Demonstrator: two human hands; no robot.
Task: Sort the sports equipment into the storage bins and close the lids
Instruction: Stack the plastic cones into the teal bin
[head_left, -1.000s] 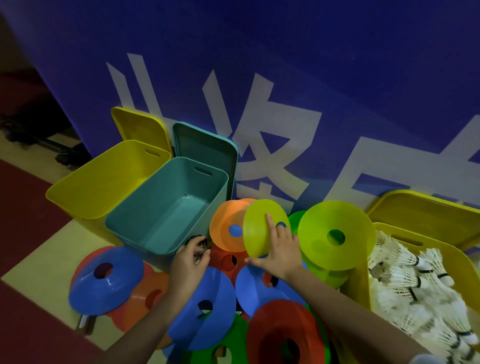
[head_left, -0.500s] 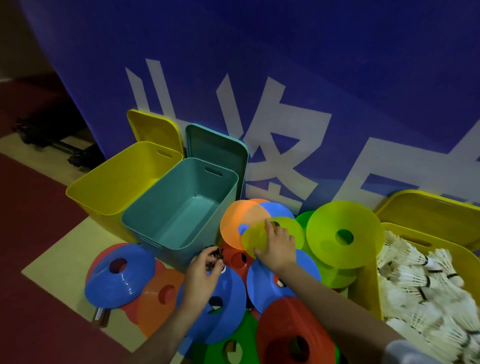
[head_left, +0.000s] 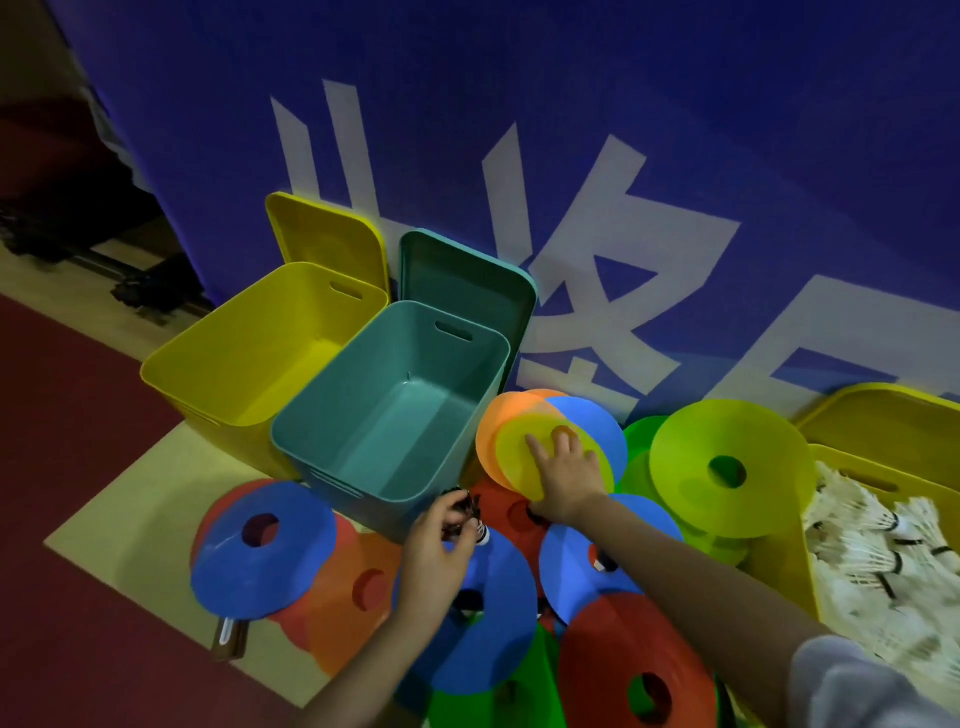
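Everywhere, disc cones around empty teal bin.

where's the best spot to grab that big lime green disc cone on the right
Take the lime green disc cone by its thin outer rim at the near-left edge, which looks raised and free. Come in from the left of it; the shuttlecock bin crowds its right side. A finger hooked through the centre hole would probably also work.
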